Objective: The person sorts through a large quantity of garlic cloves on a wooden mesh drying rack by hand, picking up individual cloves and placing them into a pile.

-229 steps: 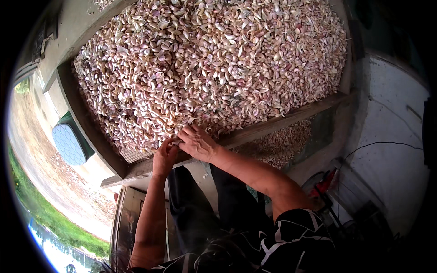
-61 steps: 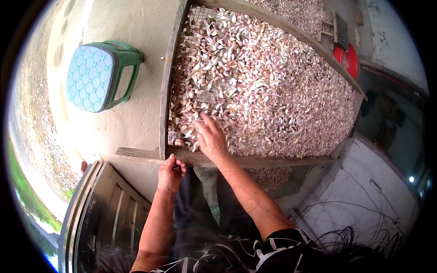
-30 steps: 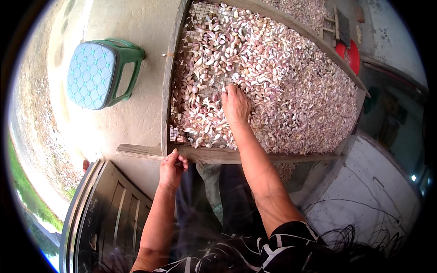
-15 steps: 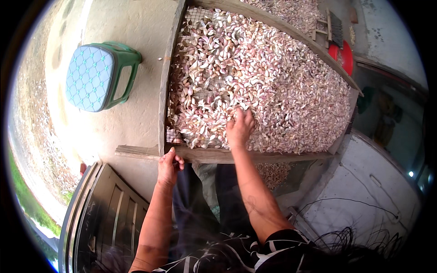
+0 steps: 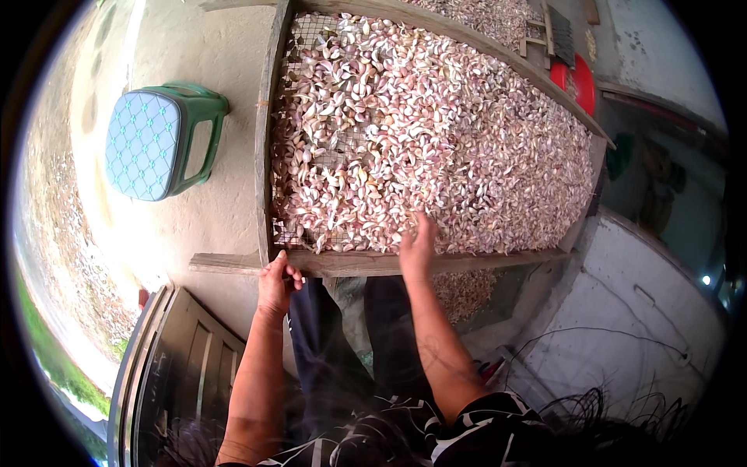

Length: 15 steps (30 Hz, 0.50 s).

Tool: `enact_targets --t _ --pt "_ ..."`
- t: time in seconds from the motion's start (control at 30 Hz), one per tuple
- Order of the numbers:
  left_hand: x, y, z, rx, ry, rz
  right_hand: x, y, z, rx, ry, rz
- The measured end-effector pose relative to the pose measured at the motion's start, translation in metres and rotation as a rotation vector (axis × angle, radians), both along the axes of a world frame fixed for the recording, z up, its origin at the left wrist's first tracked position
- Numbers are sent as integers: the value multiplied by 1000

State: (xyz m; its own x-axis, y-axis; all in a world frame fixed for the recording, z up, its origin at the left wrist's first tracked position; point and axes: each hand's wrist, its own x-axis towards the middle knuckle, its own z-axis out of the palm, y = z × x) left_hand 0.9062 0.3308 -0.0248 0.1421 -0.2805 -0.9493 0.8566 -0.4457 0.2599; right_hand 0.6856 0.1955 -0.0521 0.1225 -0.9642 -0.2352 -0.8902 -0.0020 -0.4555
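Observation:
A large wooden frame (image 5: pixel 266 156) with a wire mesh bottom holds a thick layer of pink-white garlic cloves (image 5: pixel 436 132). My left hand (image 5: pixel 277 282) grips the near wooden rail (image 5: pixel 358 263) at the frame's left corner. My right hand (image 5: pixel 418 247) lies flat, fingers together, on the cloves at the near edge, just above the rail. Bare mesh shows at the frame's upper left corner.
A green stool with a pale quilted seat (image 5: pixel 148 144) stands on the concrete to the left. A red tub (image 5: pixel 580 82) sits past the frame's far right. Fallen cloves (image 5: pixel 463 289) lie under the frame. A dark slatted crate (image 5: pixel 175 373) is at lower left.
My right hand has drawn back from the middle of the cloves to the near rail over the last second. My left hand has stayed on the rail.

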Motion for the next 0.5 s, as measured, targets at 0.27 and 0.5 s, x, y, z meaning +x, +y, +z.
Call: enact_targets --t 0.27,0.5 --pt "-5 -3 -3 -21 -29 -31 -27 -37 -31 214 443 -185" --pt "-5 -6 2 17 -69 -41 72 -12 9 375 206 -121"
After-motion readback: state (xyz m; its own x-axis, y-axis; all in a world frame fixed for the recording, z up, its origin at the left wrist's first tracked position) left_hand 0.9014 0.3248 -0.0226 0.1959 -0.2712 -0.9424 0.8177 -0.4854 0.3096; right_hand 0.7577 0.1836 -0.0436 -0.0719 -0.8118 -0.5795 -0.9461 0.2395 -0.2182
